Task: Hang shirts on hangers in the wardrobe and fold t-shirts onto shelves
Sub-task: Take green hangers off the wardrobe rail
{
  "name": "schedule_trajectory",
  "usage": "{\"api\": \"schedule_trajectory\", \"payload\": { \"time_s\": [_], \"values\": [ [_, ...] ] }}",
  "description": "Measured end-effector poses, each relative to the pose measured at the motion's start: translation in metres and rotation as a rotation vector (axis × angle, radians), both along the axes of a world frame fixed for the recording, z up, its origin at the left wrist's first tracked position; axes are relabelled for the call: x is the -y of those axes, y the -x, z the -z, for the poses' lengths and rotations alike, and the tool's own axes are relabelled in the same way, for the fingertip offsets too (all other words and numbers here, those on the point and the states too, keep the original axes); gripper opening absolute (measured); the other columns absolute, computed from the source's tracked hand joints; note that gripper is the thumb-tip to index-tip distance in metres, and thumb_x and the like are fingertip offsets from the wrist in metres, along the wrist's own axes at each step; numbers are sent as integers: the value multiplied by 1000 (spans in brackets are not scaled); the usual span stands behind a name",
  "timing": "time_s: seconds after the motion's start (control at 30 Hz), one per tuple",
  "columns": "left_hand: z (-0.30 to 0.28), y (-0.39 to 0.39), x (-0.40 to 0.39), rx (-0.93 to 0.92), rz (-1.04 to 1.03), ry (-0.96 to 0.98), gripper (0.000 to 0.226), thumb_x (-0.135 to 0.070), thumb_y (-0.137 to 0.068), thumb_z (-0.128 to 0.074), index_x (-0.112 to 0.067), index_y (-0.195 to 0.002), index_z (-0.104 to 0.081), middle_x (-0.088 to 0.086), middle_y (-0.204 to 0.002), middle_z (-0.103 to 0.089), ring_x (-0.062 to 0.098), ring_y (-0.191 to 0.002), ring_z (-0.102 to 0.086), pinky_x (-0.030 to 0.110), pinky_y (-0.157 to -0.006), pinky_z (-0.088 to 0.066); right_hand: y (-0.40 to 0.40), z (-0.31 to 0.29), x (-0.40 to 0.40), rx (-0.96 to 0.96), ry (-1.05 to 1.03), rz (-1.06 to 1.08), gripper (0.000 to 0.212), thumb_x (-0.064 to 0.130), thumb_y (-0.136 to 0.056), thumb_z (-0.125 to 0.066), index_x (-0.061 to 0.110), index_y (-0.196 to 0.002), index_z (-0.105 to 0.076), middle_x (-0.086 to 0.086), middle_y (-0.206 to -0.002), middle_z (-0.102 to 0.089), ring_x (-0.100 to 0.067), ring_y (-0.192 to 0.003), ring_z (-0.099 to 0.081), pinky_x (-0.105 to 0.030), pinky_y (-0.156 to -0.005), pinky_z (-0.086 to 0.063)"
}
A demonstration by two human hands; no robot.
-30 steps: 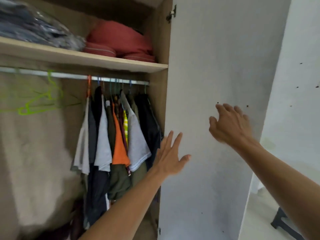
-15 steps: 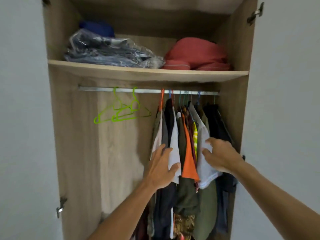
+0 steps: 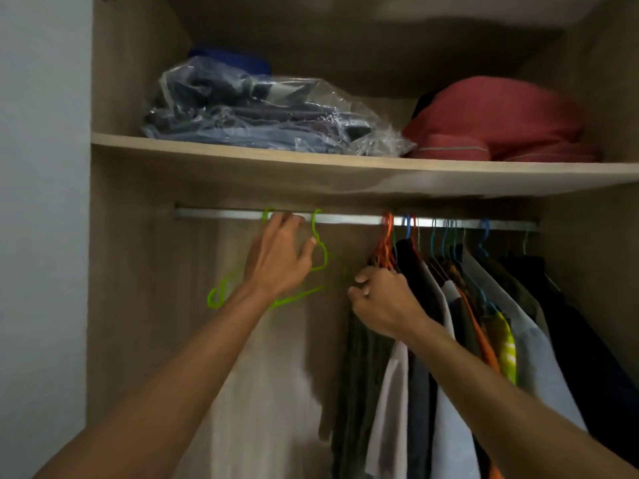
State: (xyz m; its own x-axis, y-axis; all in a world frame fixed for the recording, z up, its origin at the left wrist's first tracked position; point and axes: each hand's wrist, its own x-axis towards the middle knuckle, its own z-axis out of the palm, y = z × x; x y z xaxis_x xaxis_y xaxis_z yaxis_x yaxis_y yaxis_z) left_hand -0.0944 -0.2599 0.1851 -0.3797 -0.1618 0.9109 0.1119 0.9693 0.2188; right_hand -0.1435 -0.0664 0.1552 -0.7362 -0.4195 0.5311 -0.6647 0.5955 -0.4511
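Observation:
Two empty green hangers [image 3: 298, 295] hang on the left part of the metal rail [image 3: 349, 218]. My left hand [image 3: 280, 259] reaches up to them; its fingertips curl over one hanger's hook at the rail and its thumb lies against the other's neck. Several shirts [image 3: 453, 344] hang packed on coloured hangers on the right half of the rail. An orange hanger [image 3: 386, 236] is leftmost in that group. Just below it my right hand [image 3: 383, 304], fingers curled, grips the top edge of the leftmost hung garments.
A wooden shelf [image 3: 311, 160] above the rail carries a clear plastic bag of dark clothes [image 3: 262, 112] and a red folded bundle [image 3: 498, 119]. The open white door [image 3: 41, 236] stands at the left. Bare wooden back panel shows below the green hangers.
Both hands rose from the middle of the hung shirts. My left hand went up left to the green hangers; my right hand moved left to the garments under the orange hanger. The view moved closer.

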Motion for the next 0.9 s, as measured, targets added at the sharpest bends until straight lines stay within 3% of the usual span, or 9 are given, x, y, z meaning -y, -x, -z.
{"api": "schedule_trajectory", "payload": {
  "time_s": [0.13, 0.23, 0.4, 0.53, 0.67, 0.9],
  "values": [
    [-34, 36, 40, 92, -129, 56, 39, -25, -89, -58, -10, -124, -62, 14, -131, -55, 37, -121, -52, 49, -98, -47, 20, -10, 49, 57, 52, -3, 40, 37, -88, -57, 14, -119, -66, -13, -115, -70, -36, -115, -61, -39, -94, -53],
    [-55, 68, 59, 186, -185, 68, 38, -23, -95, -53, -12, -131, -58, 10, -138, -52, 34, -129, -45, 52, -103, -43, 39, -17, 79, 65, 59, 0, 54, 44, -74, -52, 14, -117, -66, -13, -122, -67, -39, -117, -60, -40, -92, -54],
    [-72, 118, 88, 365, -262, 44, 42, -35, -100, -46, -22, -139, -54, 3, -148, -47, 29, -140, -36, 62, -112, -30, 69, -33, 118, 118, 135, 14, 44, 35, -87, -57, 10, -124, -57, -18, -133, -59, -41, -124, -54, -38, -98, -48],
    [-73, 142, 100, 487, -324, 79, 44, -51, -103, -32, -34, -139, -51, -2, -151, -45, 28, -143, -30, 73, -113, -13, 90, -42, 143, 147, 189, 41, 51, 40, -91, -58, 9, -131, -49, -15, -138, -54, -36, -128, -53, -38, -100, -46],
    [-71, 153, 105, 464, -354, 91, 45, -57, -103, -24, -40, -133, -51, -3, -148, -48, 26, -144, -26, 73, -114, -1, 106, -46, 160, 155, 186, 83, 61, 43, -90, -61, 11, -139, -42, -13, -143, -48, -34, -131, -51, -38, -101, -44],
    [-69, 159, 108, 451, -383, 100, 46, -59, -102, -22, -40, -133, -50, 0, -146, -49, 27, -143, -26, 71, -114, 0, 120, -42, 170, 146, 179, 122, 59, 26, -86, -64, 12, -139, -41, -13, -138, -55, -36, -128, -53, -41, -99, -47]
  ]
}}
